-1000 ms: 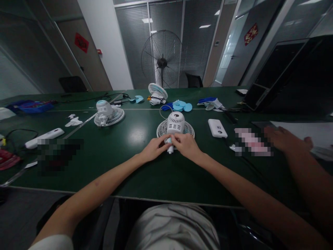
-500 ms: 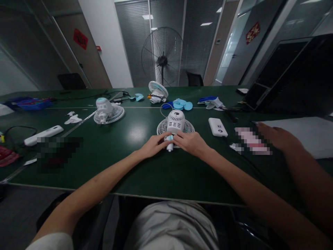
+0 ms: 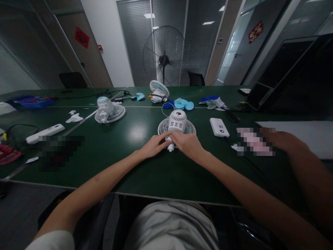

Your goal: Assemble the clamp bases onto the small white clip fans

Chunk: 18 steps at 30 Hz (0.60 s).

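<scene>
A small white electric fan (image 3: 177,121) lies face down on the green table, its round grille (image 3: 191,129) flat beneath the motor housing. Its narrow neck (image 3: 170,147) points toward me. My left hand (image 3: 154,145) grips the neck from the left with thumb and fingers. From the right, my right hand (image 3: 189,143) closes its fingers over the top of the neck, just below the housing. The fingertips of both hands meet there and hide most of the joint. Whether a small part lies under them I cannot make out.
Another white fan (image 3: 106,110) lies to the left, and a third (image 3: 159,92) stands behind. Light-blue fan blades (image 3: 183,104) lie beyond my fan. A white power bank (image 3: 219,127) is at right, near another person's hand (image 3: 288,141). A black case (image 3: 288,76) stands far right.
My right hand's fingers have shifted left over the neck, covering the pale-blue bit that showed between my hands. The fan stays in place on the table.
</scene>
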Available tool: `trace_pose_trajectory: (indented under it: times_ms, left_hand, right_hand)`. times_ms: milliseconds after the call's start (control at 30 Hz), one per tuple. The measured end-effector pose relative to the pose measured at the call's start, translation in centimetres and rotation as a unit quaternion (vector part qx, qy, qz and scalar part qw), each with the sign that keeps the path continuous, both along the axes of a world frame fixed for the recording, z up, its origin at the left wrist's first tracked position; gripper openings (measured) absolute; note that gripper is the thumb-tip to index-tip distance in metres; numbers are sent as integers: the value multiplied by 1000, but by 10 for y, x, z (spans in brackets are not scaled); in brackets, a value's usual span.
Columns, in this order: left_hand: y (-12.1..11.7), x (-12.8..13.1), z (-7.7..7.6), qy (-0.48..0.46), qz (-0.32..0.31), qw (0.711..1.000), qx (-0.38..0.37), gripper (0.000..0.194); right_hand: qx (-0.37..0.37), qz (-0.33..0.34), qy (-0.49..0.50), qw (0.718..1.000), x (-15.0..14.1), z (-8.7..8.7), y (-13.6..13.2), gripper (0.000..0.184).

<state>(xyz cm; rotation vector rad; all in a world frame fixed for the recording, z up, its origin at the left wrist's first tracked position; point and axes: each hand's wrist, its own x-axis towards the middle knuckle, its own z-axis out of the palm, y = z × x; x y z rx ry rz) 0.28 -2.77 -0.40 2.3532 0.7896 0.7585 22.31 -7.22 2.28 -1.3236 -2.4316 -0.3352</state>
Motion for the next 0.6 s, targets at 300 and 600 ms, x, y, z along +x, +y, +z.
trace_pose_trajectory:
  times_ms: [300, 600]
  left_hand:
    - [7, 4, -6, 9, 64, 997, 52, 49]
    - [92, -40, -14, 2, 210, 975, 73, 53]
  right_hand:
    - [-79, -28, 46, 995, 0, -7, -4, 49]
    - [-169, -13, 53, 984, 7, -20, -1, 42]
